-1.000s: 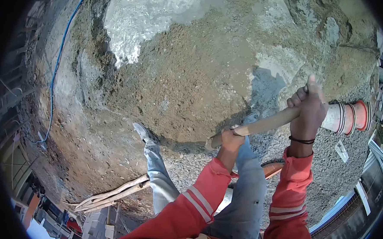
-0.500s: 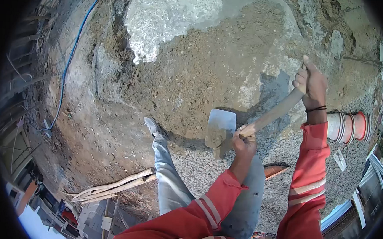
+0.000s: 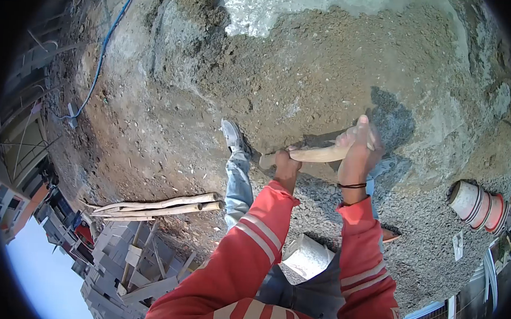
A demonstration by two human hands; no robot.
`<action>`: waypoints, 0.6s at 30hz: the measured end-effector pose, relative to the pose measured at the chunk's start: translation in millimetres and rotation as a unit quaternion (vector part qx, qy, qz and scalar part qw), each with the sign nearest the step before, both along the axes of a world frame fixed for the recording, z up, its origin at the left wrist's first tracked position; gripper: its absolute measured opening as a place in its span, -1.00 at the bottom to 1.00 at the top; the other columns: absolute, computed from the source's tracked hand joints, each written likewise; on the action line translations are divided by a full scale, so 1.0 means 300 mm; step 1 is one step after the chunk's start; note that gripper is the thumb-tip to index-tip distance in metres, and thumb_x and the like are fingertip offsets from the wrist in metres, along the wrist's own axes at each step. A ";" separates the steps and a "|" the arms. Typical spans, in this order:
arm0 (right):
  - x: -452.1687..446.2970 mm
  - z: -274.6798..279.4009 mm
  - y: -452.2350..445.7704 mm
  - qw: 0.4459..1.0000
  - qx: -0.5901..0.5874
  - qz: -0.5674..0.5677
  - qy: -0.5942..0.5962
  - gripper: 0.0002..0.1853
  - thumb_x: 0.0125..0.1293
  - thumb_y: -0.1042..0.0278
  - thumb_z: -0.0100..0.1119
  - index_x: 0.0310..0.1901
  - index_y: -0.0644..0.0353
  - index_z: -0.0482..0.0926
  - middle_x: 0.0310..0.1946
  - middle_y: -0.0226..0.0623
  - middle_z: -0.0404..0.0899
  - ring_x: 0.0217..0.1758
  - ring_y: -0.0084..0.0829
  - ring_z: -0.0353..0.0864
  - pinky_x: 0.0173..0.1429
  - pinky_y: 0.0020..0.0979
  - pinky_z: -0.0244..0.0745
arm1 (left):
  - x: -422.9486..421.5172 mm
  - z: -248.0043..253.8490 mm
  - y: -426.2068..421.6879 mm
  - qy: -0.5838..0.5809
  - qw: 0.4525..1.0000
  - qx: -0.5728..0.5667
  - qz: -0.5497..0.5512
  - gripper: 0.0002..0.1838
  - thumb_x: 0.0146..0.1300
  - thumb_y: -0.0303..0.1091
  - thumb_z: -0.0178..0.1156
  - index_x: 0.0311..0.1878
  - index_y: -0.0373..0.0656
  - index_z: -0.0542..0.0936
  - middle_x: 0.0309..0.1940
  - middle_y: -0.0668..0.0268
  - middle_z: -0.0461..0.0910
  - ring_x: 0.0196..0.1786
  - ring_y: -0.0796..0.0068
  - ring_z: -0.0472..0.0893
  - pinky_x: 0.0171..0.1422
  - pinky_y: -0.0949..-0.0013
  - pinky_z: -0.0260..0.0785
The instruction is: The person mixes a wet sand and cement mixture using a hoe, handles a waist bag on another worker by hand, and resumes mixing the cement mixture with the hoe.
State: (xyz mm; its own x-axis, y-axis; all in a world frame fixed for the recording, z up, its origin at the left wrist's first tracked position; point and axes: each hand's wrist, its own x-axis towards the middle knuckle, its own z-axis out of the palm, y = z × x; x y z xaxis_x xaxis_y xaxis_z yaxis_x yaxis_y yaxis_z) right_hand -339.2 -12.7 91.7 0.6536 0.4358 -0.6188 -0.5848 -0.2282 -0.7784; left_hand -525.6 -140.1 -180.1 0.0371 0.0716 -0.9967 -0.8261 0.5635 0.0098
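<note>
My left hand (image 3: 288, 166) is wrapped around the lower part of a shovel (image 3: 319, 154), of which the pale wooden handle shows. Farther up the handle, my right hand (image 3: 361, 152) grips it, thumb pointing away from me; it is slightly blurred. Left of my left hand the shovel's lower end is smeared and I cannot make out the blade clearly. The tool lies nearly level over brown sandy soil (image 3: 330, 65), where it meets grey gravel (image 3: 424, 243). My shoe (image 3: 232, 134) stands on the soil to the left.
A whitish bucket (image 3: 308, 258) lies near my legs. Stacked red-and-white buckets (image 3: 477, 206) lie on their side at the right. Wooden poles (image 3: 160, 207) lie at the lower left, near grey blocks (image 3: 111, 267). A blue hose (image 3: 104, 47) runs down the left. Wet grey cement (image 3: 310, 3) spreads at the top.
Both hands have moved left with the shovel, the right one also lower and closer to the left. The blade, plain before, is now unclear. The view has shifted and the whitish bucket has come into sight.
</note>
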 end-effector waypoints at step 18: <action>1.120 0.266 -0.317 0.838 -0.322 -0.087 -0.431 -0.57 0.32 0.07 0.01 -0.46 0.35 0.46 -0.55 -0.24 0.50 -0.46 -0.39 0.49 -0.29 -0.34 0.41 | 0.824 1.033 0.378 -0.105 0.982 0.047 0.152 -0.85 0.25 -0.33 0.05 -0.39 -0.14 0.34 -0.57 0.34 0.34 -0.42 0.40 0.40 -0.20 0.29 0.37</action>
State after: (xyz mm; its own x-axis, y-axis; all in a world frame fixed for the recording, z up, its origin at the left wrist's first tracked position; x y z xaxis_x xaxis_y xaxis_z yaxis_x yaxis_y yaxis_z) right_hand -3.2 -107.8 171.5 0.9979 0.0441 0.0464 0.0639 -0.7328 -0.6775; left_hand -278.3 -26.7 129.6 0.2035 0.2024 -0.9579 -0.9455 0.2947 -0.1386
